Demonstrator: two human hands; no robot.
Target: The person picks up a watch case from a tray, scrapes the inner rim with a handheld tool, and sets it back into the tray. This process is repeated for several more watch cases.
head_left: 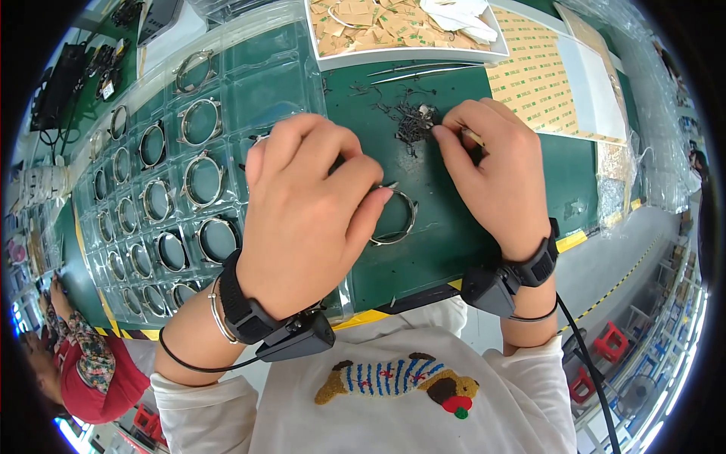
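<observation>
My left hand [306, 204] is closed, its thumb and fingers gripping the edge of a round silver metal watch case [412, 219] just above the green mat. Part of the ring is hidden behind the thumb. To its upper right, my right hand [495, 170] is pinched shut on a thin beige stick [473, 137], most of which the fingers cover. Its fingertips are beside a heap of small black scraps [414, 125]. Under and left of my left hand lies a clear plastic tray [268, 68] with several similar watch cases [203, 180] in its pockets.
A white box [408, 59] of tan paper pieces stands at the back, with tweezers [423, 72] lying before it. Yellow printed sheets [533, 72] lie at the back right. Scissors [60, 140] are at the far left. Another person [94, 371] is at the lower left.
</observation>
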